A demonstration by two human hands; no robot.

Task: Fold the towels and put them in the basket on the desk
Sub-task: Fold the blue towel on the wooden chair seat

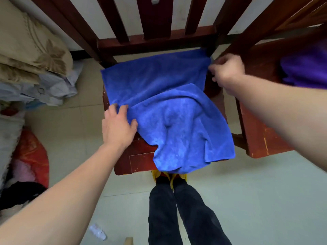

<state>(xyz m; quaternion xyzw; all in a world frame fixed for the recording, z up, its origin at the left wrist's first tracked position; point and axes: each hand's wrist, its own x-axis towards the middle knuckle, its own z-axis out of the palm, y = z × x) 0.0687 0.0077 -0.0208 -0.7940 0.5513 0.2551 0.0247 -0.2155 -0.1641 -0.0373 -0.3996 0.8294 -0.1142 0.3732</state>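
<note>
Folding step, blue towel (pixel 159 103): lies centre frame on chair seat (pixel 136 156), partly doubled. Left hand (pixel 117 126) fingers pinch its left edge; right hand (pixel 227 71) fingers curl round its upper-right corner. Next, likely: draw layers square. Basket unseen.
</note>
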